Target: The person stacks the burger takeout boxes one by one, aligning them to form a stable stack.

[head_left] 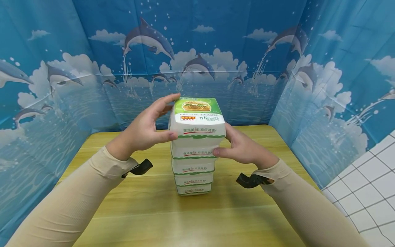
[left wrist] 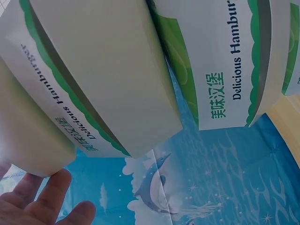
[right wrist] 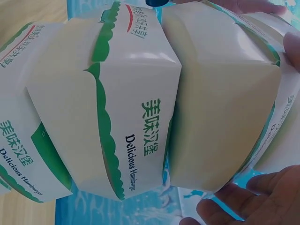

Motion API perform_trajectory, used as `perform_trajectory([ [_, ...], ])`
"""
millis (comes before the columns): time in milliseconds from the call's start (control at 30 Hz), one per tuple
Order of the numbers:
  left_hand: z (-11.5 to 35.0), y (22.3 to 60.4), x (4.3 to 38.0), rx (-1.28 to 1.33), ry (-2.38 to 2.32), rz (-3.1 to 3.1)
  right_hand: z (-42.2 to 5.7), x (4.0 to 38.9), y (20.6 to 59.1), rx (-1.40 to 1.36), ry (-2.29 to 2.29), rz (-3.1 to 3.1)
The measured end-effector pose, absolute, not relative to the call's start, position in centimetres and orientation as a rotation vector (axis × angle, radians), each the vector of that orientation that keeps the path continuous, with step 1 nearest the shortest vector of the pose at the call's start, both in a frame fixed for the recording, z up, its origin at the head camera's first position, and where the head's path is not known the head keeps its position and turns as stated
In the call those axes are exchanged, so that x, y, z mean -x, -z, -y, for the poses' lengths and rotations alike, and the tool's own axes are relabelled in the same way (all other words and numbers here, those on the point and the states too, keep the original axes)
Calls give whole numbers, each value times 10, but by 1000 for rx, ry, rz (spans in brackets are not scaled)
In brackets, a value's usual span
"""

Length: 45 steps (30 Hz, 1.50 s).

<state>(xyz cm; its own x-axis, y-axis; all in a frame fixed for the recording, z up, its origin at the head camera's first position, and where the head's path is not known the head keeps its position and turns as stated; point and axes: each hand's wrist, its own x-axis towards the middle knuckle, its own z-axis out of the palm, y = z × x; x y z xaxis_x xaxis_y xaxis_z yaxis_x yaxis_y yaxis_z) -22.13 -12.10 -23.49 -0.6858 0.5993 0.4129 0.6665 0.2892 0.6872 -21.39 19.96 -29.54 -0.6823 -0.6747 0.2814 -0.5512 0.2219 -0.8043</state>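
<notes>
A tall stack of several white and green hamburger boxes stands on the table, tilting a little in the head view. The top hamburger box (head_left: pixel 197 120) shows a burger picture on its green lid. My left hand (head_left: pixel 146 125) holds that box at its left side, thumb by the front edge and fingers towards the back corner. My right hand (head_left: pixel 242 144) grips the second hamburger box (head_left: pixel 192 147) at its right side, thumb on the front corner, other fingers mostly hidden behind. Fingers (left wrist: pixel 51 192) touch a box edge in the left wrist view. Box sides fill the right wrist view.
A wooden table (head_left: pixel 129 212) carries the stack. Blue curtains with dolphins (head_left: pixel 197 65) hang at the back and both sides. White tiles (head_left: pixel 370 181) show at the right. Black straps (head_left: pixel 142 167) stick out from both wrists.
</notes>
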Motion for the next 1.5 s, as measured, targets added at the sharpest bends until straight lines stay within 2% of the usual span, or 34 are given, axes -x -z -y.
perform_trajectory([
  [1500, 120, 241, 230, 1157, 1349, 2437, -199, 219, 299, 1169, 1464, -2398],
])
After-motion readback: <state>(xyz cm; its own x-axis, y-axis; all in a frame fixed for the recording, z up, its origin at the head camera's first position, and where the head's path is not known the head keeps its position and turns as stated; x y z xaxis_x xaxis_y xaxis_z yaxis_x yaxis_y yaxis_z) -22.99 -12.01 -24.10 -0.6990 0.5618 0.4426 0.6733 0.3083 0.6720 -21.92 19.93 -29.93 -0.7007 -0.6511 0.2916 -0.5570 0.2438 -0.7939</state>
